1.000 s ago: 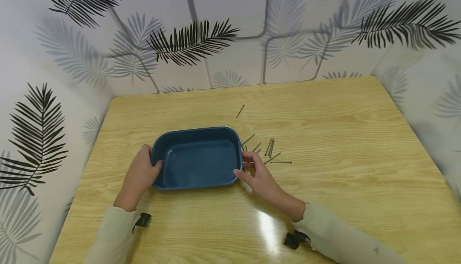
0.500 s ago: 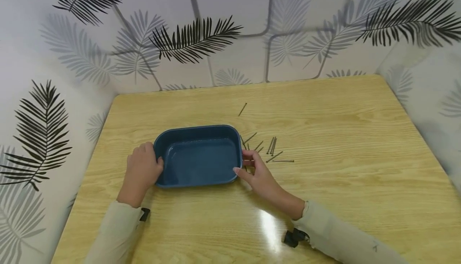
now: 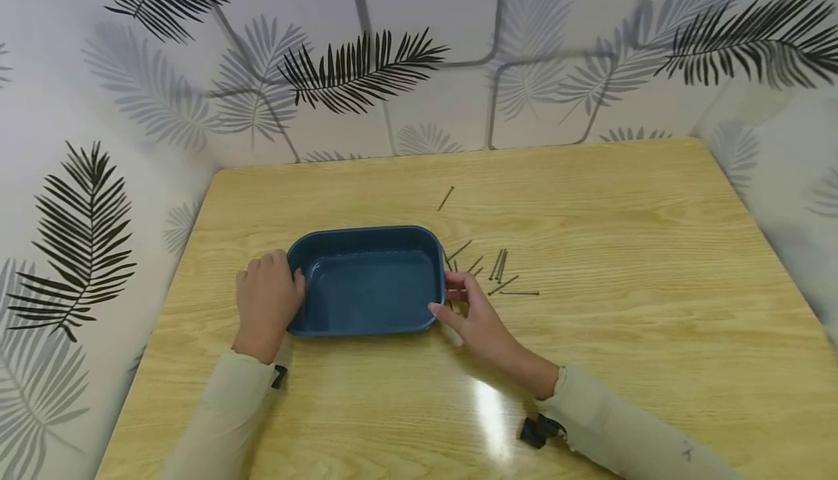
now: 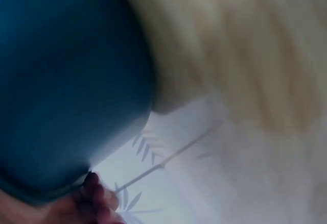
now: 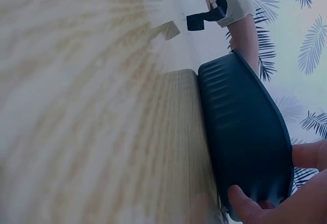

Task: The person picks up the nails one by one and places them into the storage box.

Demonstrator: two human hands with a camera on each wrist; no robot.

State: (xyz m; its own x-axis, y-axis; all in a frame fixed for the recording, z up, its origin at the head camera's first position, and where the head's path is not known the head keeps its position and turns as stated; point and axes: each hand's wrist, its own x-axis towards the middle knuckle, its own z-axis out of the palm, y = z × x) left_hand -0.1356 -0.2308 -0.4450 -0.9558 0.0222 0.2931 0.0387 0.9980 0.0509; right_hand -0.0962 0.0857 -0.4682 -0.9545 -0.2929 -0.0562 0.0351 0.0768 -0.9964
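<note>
Blue tray (image 3: 373, 292), round-cornered, fingers (image 3: 463, 279) gripping ends, thin nails (image 3: 520, 293), woodgrain table (image 3: 628, 247)

The tray (image 3: 373, 294) stood on the table (image 3: 622, 247) between left hand (image 3: 267, 298) and right hand (image 3: 481, 324); nails (image 3: 502, 266) lay to its right. A lone nail (image 3: 446, 198) lay behind these.

**Count Taken; Two Totals Were Minimums**

We counted one table (image 3: 622, 247) and, on it, one blue tray (image 3: 373, 291). We recorded one left hand (image 3: 267, 302) and one right hand (image 3: 481, 324), along with two pale sleeves (image 3: 219, 414) and two black wrist devices (image 3: 533, 433). Of thin nails (image 3: 520, 293) we made out at least nine: one apart, three side by side, two near those, and three or more beside the tray, where partial hiding prevented an exact figure. We tallied at least four large dark leaf prints (image 3: 366, 73).
</note>
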